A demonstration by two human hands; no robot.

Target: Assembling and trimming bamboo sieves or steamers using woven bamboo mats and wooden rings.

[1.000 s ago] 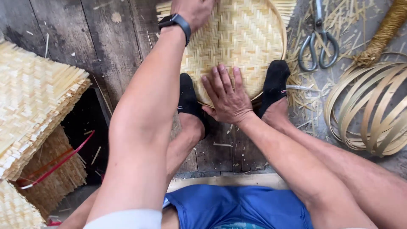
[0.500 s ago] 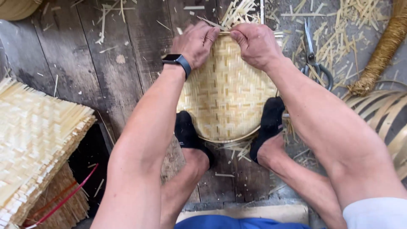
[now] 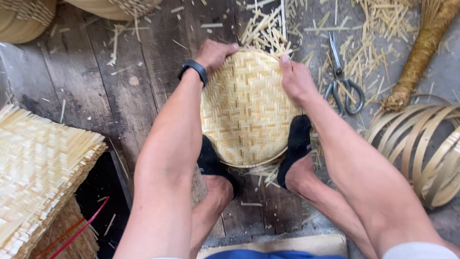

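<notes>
Hands grip the far rim of the woven bamboo tray (image 3: 247, 110), left hand (image 3: 215, 53) and right hand (image 3: 296, 79) clamped, both feet (image 3: 298, 144) pinning its near edge on the plank floor (image 3: 96, 91); even pressure should keep the rim round.

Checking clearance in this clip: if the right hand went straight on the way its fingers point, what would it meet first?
The right hand grips the far rim of the woven bamboo tray, fingers pointing away from the person. Straight on, it would probably first meet the heap of cut bamboo strips on the plank floor; the depth is hard to judge.
</notes>
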